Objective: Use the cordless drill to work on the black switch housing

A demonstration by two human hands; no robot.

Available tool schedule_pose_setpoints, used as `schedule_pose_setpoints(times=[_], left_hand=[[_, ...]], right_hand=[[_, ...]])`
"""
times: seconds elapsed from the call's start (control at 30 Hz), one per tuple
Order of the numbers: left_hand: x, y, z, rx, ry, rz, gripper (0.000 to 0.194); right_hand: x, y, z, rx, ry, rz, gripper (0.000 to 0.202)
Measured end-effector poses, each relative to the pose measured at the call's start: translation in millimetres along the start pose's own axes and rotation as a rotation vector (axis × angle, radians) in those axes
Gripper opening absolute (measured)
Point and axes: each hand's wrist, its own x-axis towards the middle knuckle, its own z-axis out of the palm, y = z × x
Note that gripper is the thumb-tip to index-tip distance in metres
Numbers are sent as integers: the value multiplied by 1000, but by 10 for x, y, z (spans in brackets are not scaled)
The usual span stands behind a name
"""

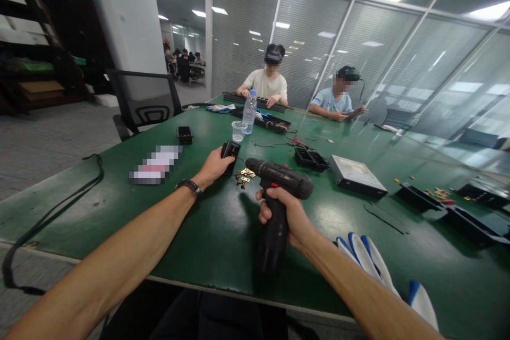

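My right hand (pixel 285 210) is wrapped round the handle of a black cordless drill (pixel 279 178), held above the table and aimed left. Its thin bit points at a small black box-like part (pixel 230 158). My left hand (pixel 215 166) grips that part from its left side, standing it on edge. Whether the bit tip touches the part I cannot tell. Just below the drill's chuck lies a small pile of brass-coloured metal pieces (pixel 245 176) with dark screws among them.
A clear cup (pixel 238 131) and a water bottle (pixel 249 112) stand behind my left hand. Black trays (pixel 311 159), a flat metal-topped box (pixel 357 176) and white-blue gloves (pixel 370 260) lie to the right. A small black box (pixel 184 135) sits left. Two people sit across the green table (pixel 179 255).
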Motion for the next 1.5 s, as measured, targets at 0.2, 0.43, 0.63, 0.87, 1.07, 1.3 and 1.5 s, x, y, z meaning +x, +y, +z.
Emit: schedule_pose_setpoints(times=[0.2, 0.43, 0.63, 0.87, 1.07, 1.3, 1.5], left_hand=[[-3, 10, -3, -8, 0, 6, 38], [13, -25, -1, 3, -6, 5, 35], [30, -53, 4, -24, -8, -12, 39], [30, -42, 1, -10, -11, -1, 39], [23, -30, -1, -3, -15, 1, 40], [10, 5, -7, 8, -8, 1, 40], [10, 17, -5, 31, 0, -1, 39]], right_hand=[[-1, -11, 9, -6, -2, 8, 23], [-14, -29, 24, -6, 3, 12, 22], [-11, -33, 25, -2, 1, 15, 22], [-21, -37, 37, -1, 4, 7, 21], [-7, -9, 14, 1, 7, 7, 22], [-10, -23, 17, -4, -2, 14, 23], [-3, -11, 17, 8, -8, 3, 22]])
